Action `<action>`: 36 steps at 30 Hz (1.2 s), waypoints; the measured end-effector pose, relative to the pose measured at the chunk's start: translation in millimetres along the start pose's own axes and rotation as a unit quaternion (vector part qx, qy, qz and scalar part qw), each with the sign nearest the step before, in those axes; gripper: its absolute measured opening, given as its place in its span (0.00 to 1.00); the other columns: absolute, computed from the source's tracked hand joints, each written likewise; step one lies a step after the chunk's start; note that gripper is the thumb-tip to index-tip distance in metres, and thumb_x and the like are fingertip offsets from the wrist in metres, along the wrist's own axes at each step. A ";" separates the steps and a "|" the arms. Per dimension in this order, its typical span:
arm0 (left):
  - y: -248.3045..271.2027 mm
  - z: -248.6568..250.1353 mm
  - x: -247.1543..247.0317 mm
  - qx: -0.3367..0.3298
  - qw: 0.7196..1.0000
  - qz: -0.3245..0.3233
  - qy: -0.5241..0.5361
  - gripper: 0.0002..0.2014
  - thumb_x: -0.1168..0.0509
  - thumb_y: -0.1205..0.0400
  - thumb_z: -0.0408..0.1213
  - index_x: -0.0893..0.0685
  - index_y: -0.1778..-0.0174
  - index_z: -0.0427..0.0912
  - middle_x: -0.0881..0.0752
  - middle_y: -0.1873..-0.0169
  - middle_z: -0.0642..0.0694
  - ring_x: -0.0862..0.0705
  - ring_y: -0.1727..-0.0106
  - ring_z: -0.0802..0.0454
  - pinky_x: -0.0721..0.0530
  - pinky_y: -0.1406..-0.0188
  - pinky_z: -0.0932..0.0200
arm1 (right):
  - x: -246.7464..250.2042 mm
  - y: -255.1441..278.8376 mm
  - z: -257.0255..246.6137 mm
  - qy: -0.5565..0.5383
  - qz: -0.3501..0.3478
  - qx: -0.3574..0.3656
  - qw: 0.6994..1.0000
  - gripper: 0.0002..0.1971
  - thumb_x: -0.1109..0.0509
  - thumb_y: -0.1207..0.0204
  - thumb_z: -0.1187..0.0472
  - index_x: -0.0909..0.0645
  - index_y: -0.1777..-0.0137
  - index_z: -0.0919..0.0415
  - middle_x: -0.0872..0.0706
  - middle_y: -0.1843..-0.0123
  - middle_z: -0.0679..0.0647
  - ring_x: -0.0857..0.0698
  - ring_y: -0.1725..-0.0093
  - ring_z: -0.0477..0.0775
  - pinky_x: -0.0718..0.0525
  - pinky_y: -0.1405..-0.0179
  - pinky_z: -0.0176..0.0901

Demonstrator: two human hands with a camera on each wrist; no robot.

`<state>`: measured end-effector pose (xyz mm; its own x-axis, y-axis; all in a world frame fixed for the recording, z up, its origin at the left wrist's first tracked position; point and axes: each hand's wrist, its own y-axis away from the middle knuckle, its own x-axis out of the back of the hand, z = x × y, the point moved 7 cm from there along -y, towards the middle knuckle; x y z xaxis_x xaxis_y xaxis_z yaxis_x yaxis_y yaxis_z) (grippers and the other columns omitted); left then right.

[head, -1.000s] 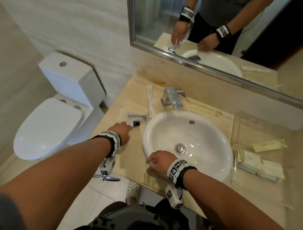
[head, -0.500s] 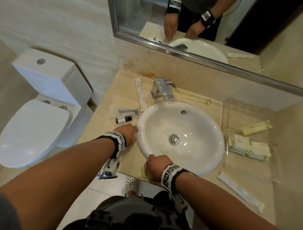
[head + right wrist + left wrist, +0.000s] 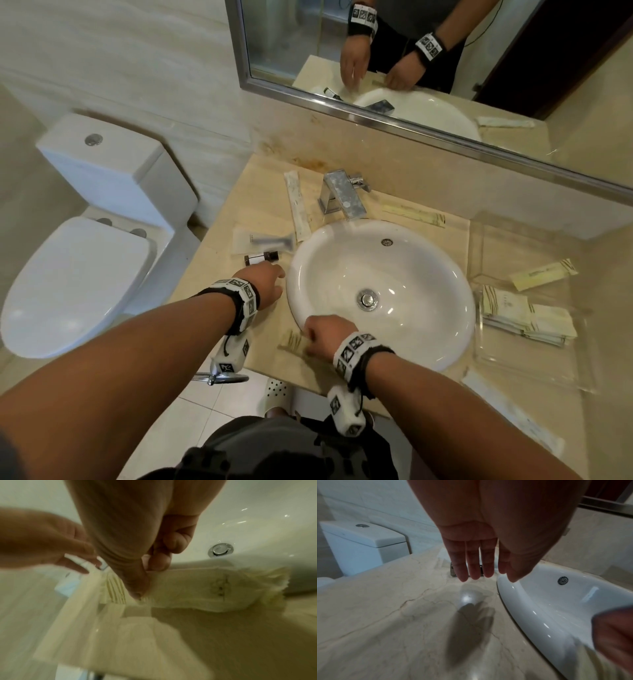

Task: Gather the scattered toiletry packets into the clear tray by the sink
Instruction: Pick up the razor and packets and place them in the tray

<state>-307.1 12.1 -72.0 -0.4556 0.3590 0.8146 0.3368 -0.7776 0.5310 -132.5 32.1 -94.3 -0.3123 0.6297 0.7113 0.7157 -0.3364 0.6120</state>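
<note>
**Head view: right hand lifts the near packet, tray lies to the right**

Head view shows the surface (image 3: 219, 260) around the sink (image 3: 380, 294), with the clear tray (image 3: 534, 373) at the far right holding several packets already. Scattered packets remain: a long one (image 3: 297, 209) left of the faucet (image 3: 342, 197), a clear sachet (image 3: 263, 241) and a small bottle (image 3: 261, 258) beside the basin, one behind the basin (image 3: 414, 215), and one (image 3: 513, 418) in front of the tray.

The right hand (image 3: 325, 334) pinches a cream packet (image 3: 197, 588) between thumb and fingers at the front rim of the sink; the packet's long axis runs roughly along the surface's front edge. The tray lies to the right of this hand, across the basin, so the right hand is the nearer one for the transfer.

The left hand (image 3: 265, 282) hovers above the surface with fingers (image 3: 471, 561) straight and holds nothing. The small bottle lies just beyond its fingertips.
</note>
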 end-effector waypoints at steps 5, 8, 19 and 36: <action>-6.1 -8.7 2.2 0.012 1.000 0.001 0.013 0.22 0.38 0.17 0.45 0.24 0.26 0.50 0.21 0.30 0.47 0.20 0.33 0.46 0.20 0.34 0.51 | 35.8 -14.6 15.6 -0.126 0.020 -0.032 0.991 0.10 0.24 0.26 0.50 0.17 0.48 0.50 0.14 0.47 0.48 0.16 0.49 0.52 0.18 0.47 0.45; -12.8 -16.4 6.1 0.022 1.000 0.007 0.020 0.22 0.37 0.18 0.45 0.24 0.26 0.51 0.22 0.28 0.47 0.21 0.31 0.47 0.21 0.32 0.51 | 51.4 -26.9 21.5 -0.155 0.052 -0.047 0.985 0.08 0.28 0.24 0.51 0.22 0.59 0.53 0.19 0.61 0.49 0.22 0.63 0.50 0.23 0.59 0.47; -51.3 -34.0 38.3 0.031 0.997 0.076 -0.012 0.20 0.37 0.19 0.41 0.23 0.30 0.48 0.24 0.33 0.44 0.27 0.33 0.42 0.20 0.39 0.49 | 90.4 -53.0 38.5 -0.212 0.104 -0.095 0.967 0.09 0.34 0.21 0.46 0.23 0.50 0.50 0.19 0.61 0.44 0.19 0.59 0.50 0.21 0.58 0.46; -110.0 -26.6 36.2 0.018 0.989 0.012 -0.147 0.26 0.25 0.27 0.44 0.24 0.35 0.47 0.23 0.41 0.45 0.24 0.40 0.43 0.26 0.57 0.52 | 127.9 -99.1 42.9 -0.277 0.118 -0.091 0.949 0.08 0.31 0.20 0.53 0.22 0.45 0.53 0.15 0.48 0.49 0.17 0.49 0.52 0.23 0.51 0.42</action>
<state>-382.5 96.9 -107.2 -0.1902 0.4800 0.8564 0.3761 -0.7701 0.5152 -216.5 176.0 -78.8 0.2554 0.7769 0.5755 0.5891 -0.5971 0.5445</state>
